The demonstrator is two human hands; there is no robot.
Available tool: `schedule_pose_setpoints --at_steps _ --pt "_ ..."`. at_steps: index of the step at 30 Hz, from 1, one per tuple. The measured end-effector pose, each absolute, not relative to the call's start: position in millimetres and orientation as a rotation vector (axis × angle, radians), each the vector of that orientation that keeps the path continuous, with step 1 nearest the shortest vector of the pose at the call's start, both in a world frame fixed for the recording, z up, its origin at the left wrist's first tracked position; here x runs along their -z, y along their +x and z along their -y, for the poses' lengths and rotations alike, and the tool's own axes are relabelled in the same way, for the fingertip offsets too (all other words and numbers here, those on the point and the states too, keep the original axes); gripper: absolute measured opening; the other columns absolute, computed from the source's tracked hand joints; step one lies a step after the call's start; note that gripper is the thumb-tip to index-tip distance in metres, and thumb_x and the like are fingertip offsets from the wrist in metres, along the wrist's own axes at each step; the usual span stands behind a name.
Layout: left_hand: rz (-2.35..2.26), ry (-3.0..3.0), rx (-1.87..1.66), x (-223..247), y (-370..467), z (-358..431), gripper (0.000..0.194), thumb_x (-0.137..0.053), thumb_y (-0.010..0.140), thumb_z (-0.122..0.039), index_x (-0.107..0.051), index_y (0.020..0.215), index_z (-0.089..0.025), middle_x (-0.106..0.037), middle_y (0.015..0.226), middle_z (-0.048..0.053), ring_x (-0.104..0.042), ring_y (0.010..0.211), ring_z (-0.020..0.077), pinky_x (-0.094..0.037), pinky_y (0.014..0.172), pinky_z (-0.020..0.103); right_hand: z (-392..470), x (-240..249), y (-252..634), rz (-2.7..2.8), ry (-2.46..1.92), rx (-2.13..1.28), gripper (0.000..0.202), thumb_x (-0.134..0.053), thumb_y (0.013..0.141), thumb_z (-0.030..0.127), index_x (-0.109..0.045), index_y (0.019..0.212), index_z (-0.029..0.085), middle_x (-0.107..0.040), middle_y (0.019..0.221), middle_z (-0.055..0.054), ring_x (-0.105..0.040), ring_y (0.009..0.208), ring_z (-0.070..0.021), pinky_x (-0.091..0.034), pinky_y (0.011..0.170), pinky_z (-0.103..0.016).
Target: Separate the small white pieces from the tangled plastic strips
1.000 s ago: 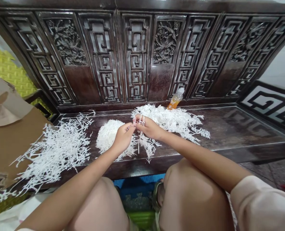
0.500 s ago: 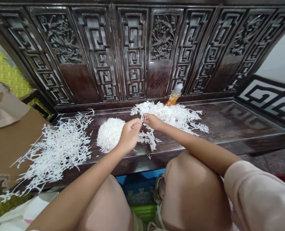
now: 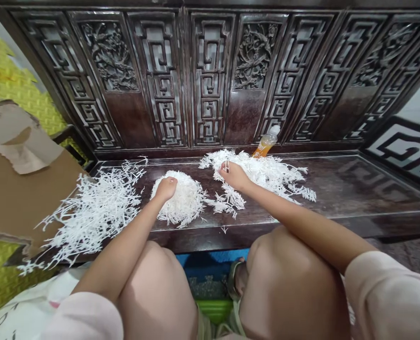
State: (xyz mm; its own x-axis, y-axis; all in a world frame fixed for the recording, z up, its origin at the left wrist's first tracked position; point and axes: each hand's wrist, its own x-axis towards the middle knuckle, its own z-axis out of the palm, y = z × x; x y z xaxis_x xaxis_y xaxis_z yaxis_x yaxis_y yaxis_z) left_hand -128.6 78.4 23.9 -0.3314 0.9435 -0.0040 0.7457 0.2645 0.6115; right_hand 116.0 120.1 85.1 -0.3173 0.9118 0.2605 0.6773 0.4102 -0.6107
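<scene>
My left hand is over the left side of a rounded heap of short white pieces. Its thumb lies against the curled fingers; whatever they hold is hidden. At the left edge of a spread pile of white branched sprigs, my right hand has its fingers closed on a thin white branched sprig. Just below that hand lies a small loose cluster of sprigs. Far left, long bare white branched stems are piled in a tangle.
All the piles lie on a dark wooden bench with a carved back. An orange drink bottle stands behind the sprigs. Torn cardboard sits at the left end. A white printed bag is at lower left, near my legs.
My left hand has moved left, away from my right hand, to over the rounded heap. My right hand stays beside the sprig pile. The view has shifted slightly left.
</scene>
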Motion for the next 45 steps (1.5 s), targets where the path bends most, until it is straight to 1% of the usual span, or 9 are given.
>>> schedule_pose_setpoints --at_steps 4,10,15,18,24,31,34,38,45 --pt "-2.219 1.575 -0.716 -29 -127 -74 0.038 -0.033 0.076 -0.033 -0.057 0.102 -0.018 -0.055 0.107 0.009 -0.049 0.098 0.0211 -0.035 0.082 0.030 -117 -96 118 1.942 -1.366 -0.460 0.010 -0.044 0.070 0.027 -0.045 0.065 0.018 -0.049 0.060 0.000 -0.043 0.056 -0.0126 -0.030 0.055 -0.024" --pt "-2.420 1.890 -0.571 -40 -107 -60 0.030 -0.037 0.075 -0.027 -0.061 0.091 -0.018 -0.053 0.103 0.011 -0.045 0.099 0.0273 -0.033 0.083 0.041 -108 -109 123 1.775 -1.316 -0.339 0.011 -0.040 0.075 0.028 -0.044 0.072 0.018 -0.048 0.062 -0.001 -0.041 0.057 -0.0122 -0.028 0.055 -0.025" --pt "-1.644 2.467 -0.169 -22 -54 -39 0.027 -0.038 0.075 -0.023 -0.059 0.091 -0.015 -0.056 0.093 0.010 -0.052 0.085 0.0202 -0.038 0.078 0.033 -105 -117 133 1.761 -1.344 -0.207 0.012 -0.039 0.077 0.028 -0.045 0.074 0.018 -0.045 0.061 -0.001 -0.040 0.058 -0.0125 -0.026 0.056 -0.026" --pt "-1.293 2.606 0.026 2 -35 -27 0.029 -0.038 0.074 -0.014 -0.058 0.095 -0.014 -0.057 0.094 0.010 -0.053 0.086 0.0194 -0.039 0.077 0.031 -106 -119 139 1.776 -1.351 -0.191 0.012 -0.038 0.077 0.028 -0.045 0.074 0.018 -0.045 0.061 -0.001 -0.040 0.059 -0.0129 -0.025 0.057 -0.026" --pt "-1.117 2.677 0.224 31 -52 -25 0.035 -0.039 0.069 -0.004 -0.058 0.095 -0.016 -0.056 0.100 0.009 -0.052 0.089 0.0177 -0.038 0.079 0.029 -107 -116 143 1.834 -1.299 -0.274 0.013 -0.037 0.077 0.029 -0.045 0.076 0.018 -0.047 0.061 -0.001 -0.040 0.057 -0.0124 -0.027 0.056 -0.025" --pt "-1.073 2.703 0.127 25 -48 -26 0.025 -0.035 0.075 -0.009 -0.059 0.075 -0.015 -0.058 0.080 0.008 -0.052 0.078 0.0161 -0.040 0.072 0.027 -107 -109 148 1.912 -1.237 -0.321 0.012 -0.039 0.076 0.028 -0.046 0.074 0.018 -0.047 0.059 0.000 -0.039 0.053 -0.0115 -0.027 0.054 -0.024" --pt "-1.243 2.706 -0.148 5 -55 -40 0.026 -0.033 0.075 -0.009 -0.059 0.080 -0.015 -0.058 0.081 0.008 -0.051 0.080 0.0164 -0.039 0.076 0.029 -110 -109 150 1.895 -1.225 -0.334 0.013 -0.039 0.076 0.029 -0.045 0.074 0.018 -0.046 0.058 0.000 -0.039 0.053 -0.0116 -0.027 0.054 -0.025" --pt "-1.935 2.419 -0.572 -19 -96 -63 0.028 -0.032 0.078 -0.014 -0.056 0.093 -0.014 -0.057 0.093 0.009 -0.050 0.090 0.0180 -0.037 0.082 0.031 -112 -111 147 1.875 -1.180 -0.348 0.012 -0.039 0.075 0.028 -0.045 0.074 0.018 -0.045 0.058 0.001 -0.039 0.053 -0.0110 -0.027 0.054 -0.024" --pt "-2.340 2.241 -0.327 -24 -119 -54 0.033 -0.034 0.079 -0.023 -0.056 0.102 -0.015 -0.054 0.101 0.013 -0.047 0.096 0.0260 -0.033 0.082 0.040 -104 -113 139 1.949 -1.134 -0.404 0.011 -0.040 0.074 0.026 -0.046 0.072 0.018 -0.045 0.058 0.001 -0.039 0.053 -0.0107 -0.027 0.054 -0.024"
